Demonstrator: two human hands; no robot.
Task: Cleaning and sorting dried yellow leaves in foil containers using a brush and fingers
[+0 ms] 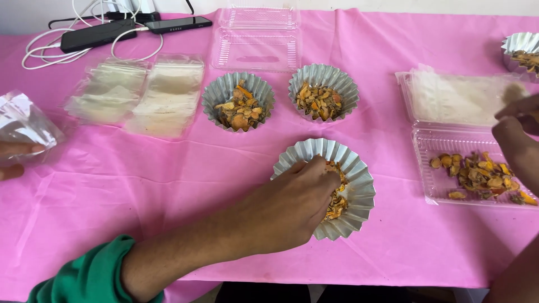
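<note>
The left hand [297, 205] reaches into the fluted foil cup [359, 185] at 6 o'clock on the pink surface [168, 174], fingers [323, 174] curled down among dried orange pieces [337, 202]; their grip is hidden. The right hand [516, 140], at 3 o'clock, is blurred, so I cannot tell its hold.

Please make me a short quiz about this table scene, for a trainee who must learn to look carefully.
1. True or false: the hand with the green sleeve reaches into the nearest fluted silver foil cup.
2. How many fluted silver foil cups are in view, counting the one cut off at the top right corner?
3. What lies in the clear plastic tray at the right?
A. dried orange and brown pieces
B. two black phones
C. folded green cloth

Key: 1 true; 2 four; 3 A.
</note>
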